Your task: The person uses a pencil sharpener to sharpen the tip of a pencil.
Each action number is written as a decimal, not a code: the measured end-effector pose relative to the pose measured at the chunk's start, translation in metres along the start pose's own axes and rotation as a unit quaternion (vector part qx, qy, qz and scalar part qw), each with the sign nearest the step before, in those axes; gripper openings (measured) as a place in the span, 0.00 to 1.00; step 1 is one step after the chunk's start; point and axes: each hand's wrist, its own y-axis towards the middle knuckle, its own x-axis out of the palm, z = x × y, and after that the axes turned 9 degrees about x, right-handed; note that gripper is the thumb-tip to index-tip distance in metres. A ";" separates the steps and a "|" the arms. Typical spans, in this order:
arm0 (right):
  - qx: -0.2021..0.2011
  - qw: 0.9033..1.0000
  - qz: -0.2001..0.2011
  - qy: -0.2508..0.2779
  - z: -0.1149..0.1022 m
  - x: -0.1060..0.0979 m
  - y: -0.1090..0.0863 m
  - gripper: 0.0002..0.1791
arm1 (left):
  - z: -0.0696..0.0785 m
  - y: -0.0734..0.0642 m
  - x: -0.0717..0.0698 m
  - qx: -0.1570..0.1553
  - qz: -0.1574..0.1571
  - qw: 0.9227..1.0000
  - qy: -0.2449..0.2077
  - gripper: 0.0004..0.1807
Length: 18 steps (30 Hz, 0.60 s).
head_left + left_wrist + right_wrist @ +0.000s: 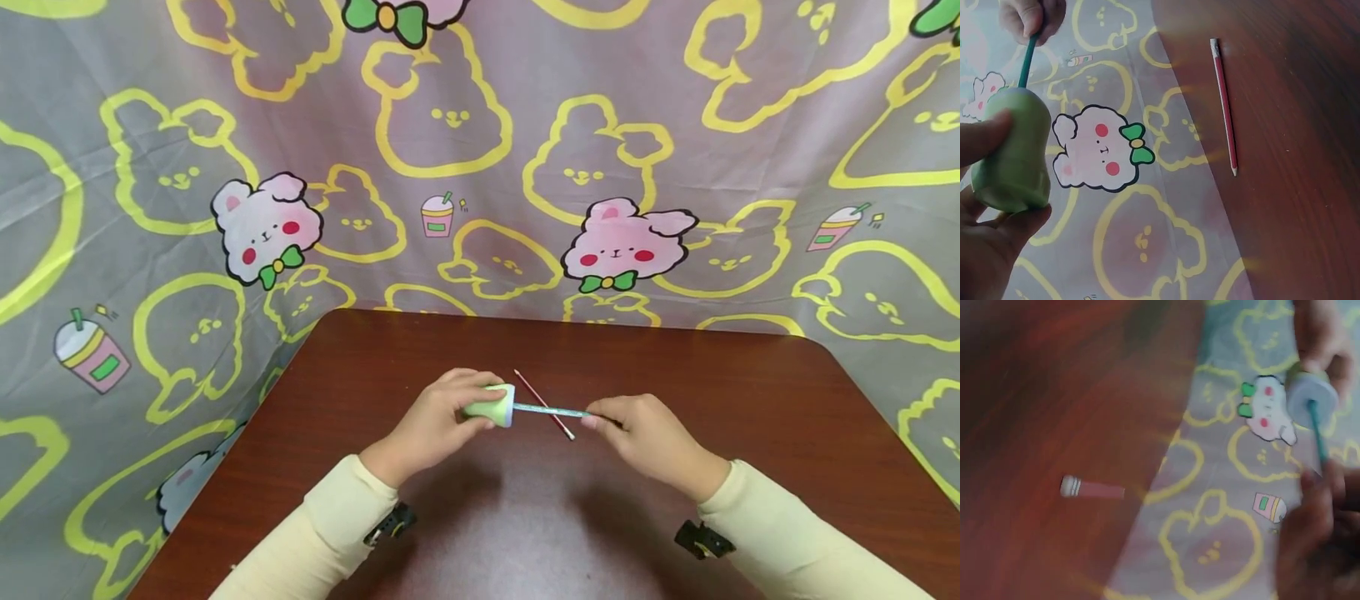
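Observation:
My left hand [435, 421] grips a light green pencil sharpener [486, 408], fingers over its top and thumb below, its pale end facing right. A teal pencil [534, 408] runs from that end to my right hand [648, 429], which pinches it between thumb and fingers. In the right wrist view the teal pencil [1317, 434] enters the middle of the sharpener's round pale face [1302, 403]; its tip is hidden inside. Both are held above the table. Beneath them a red pencil [532, 392] with a white end lies slantwise on the tabletop.
The dark brown wooden table [750, 417] has rounded far corners. A grey cloth [525, 192] with yellow outlines and pink cartoon animals hangs behind and along the sides. Black straps [703, 540] sit at the cream sleeves [795, 525].

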 end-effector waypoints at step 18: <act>-0.086 0.972 0.136 -0.171 0.009 -0.001 0.004 0.21 | -0.002 0.000 -0.005 -0.096 0.024 0.992 -0.084 0.22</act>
